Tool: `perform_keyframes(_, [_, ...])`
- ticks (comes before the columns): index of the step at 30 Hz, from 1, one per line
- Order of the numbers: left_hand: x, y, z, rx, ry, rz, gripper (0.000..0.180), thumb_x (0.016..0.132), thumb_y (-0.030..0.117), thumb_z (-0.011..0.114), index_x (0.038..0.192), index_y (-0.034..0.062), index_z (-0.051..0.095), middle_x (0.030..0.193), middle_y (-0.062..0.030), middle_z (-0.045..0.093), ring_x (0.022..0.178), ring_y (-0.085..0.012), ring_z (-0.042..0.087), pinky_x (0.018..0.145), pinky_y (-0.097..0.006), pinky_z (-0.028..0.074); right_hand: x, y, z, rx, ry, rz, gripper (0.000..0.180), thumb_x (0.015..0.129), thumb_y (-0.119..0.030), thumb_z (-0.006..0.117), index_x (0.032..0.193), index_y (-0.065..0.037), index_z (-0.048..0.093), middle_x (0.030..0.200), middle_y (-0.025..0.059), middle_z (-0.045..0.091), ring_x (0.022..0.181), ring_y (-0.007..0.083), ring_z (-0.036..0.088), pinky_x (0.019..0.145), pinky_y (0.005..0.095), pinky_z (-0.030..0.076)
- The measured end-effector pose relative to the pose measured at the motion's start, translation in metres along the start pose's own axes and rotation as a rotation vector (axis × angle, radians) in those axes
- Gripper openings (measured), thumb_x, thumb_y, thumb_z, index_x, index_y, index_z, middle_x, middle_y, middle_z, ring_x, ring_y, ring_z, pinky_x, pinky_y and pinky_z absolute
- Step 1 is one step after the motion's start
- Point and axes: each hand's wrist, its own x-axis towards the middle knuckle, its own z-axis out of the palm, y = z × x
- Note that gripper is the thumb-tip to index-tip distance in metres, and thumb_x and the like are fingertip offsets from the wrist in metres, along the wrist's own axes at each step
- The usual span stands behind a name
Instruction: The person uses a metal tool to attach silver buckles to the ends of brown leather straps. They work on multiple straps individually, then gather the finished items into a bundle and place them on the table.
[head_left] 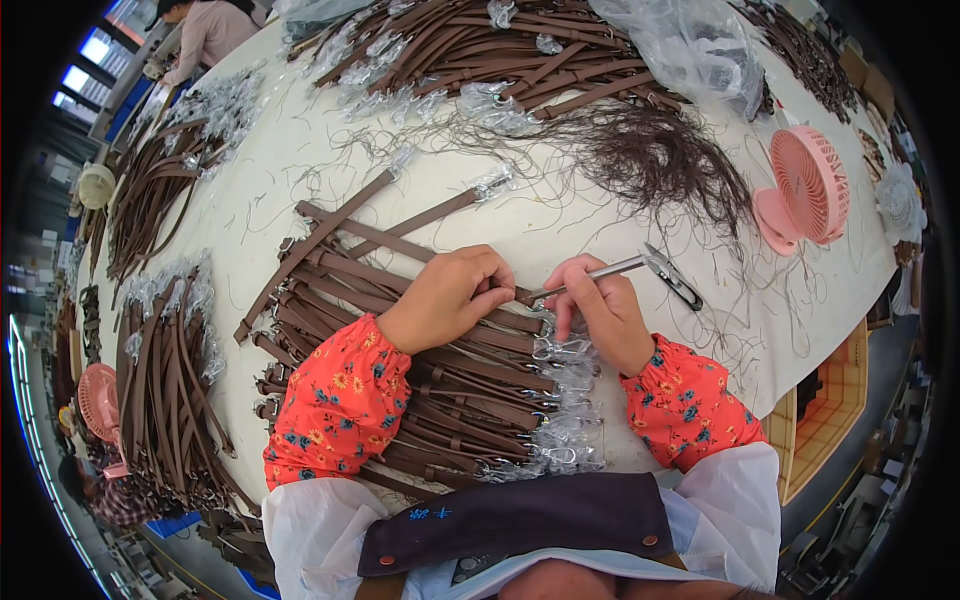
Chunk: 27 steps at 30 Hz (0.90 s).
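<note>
My left hand (452, 300) pinches the end of a brown strap (523, 297) between thumb and fingers, above a pile of similar straps. Wrapped round a slim silver metal tool (622, 267) is my right hand (603, 308); its narrow tip meets the strap end by my left fingertips. The tool's other end is wider, split and dark-edged; its exact kind I cannot make out. Below both hands lies the strap pile (450, 400), with metal clasps in clear plastic wrap (568, 420) along its right side.
More strap bundles lie at left (165, 370) and at the far side (500, 50). A tangle of dark loose threads (660, 160) spreads over the pale table (560, 230). A pink fan (805, 185) stands at right, near a crumpled clear plastic bag (690, 50). Another person (210, 40) is at far left.
</note>
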Motion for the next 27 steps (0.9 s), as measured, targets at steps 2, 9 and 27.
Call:
perform_keyframes(2, [-0.0001,-0.0003,0.0001,0.009,0.007,0.007,0.009,0.086,0.005,0.068,0.09,0.0007,0.062,0.081,-0.0079,0.062,0.065,-0.0148,0.058,0.06,-0.029,0.047,0.0,-0.0008,0.0008,-0.005,-0.005,-0.002,0.037,0.106,-0.033,0.038,0.1,-0.002,0.057,0.06,0.0022,0.059,0.059,0.0087,0.057,0.084,0.028,0.048])
perform_keyframes(9, [0.0,0.0002,0.0003,-0.014,-0.005,-0.032,0.01,0.085,0.009,0.069,0.09,0.0029,0.063,0.081,-0.0105,0.062,0.067,-0.0229,0.059,0.062,-0.034,0.047,-0.0001,0.0007,0.0026,-0.001,0.009,-0.012,0.04,0.106,-0.036,0.04,0.1,-0.001,0.059,0.063,0.0015,0.059,0.057,0.0075,0.055,0.063,0.0229,0.043])
perform_keyframes(27, [0.0003,0.0011,-0.0006,-0.022,-0.023,-0.034,0.01,0.086,0.01,0.068,0.089,0.0024,0.062,0.076,-0.0101,0.061,0.064,-0.0211,0.057,0.06,-0.034,0.046,0.0002,0.0022,0.0031,-0.009,0.018,-0.045,0.041,0.106,-0.035,0.041,0.099,0.0,0.059,0.062,0.002,0.058,0.055,0.0078,0.055,0.054,0.0222,0.043])
